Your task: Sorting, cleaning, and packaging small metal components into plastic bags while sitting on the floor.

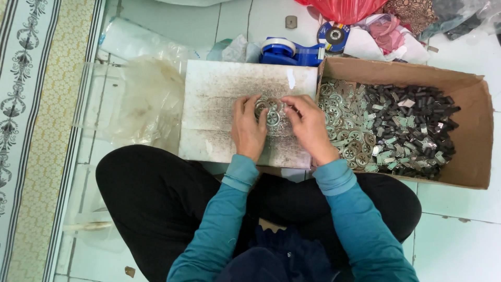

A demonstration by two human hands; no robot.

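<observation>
discs: small round metal pieces [272, 116], silvery with cut-out centres
state: clustered, pinched between fingertips of both hands
place: frame centre, over a worn white board [224, 99]

Tiled floor [459, 235] carries white board [219, 99], cardboard box [472, 136] — blue tape dispenser [289, 52].

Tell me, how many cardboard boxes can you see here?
1. The open cardboard box sits on the tiled floor beside the right hand, holding round metal discs and small dark pieces. Others may be outside the picture.
</observation>
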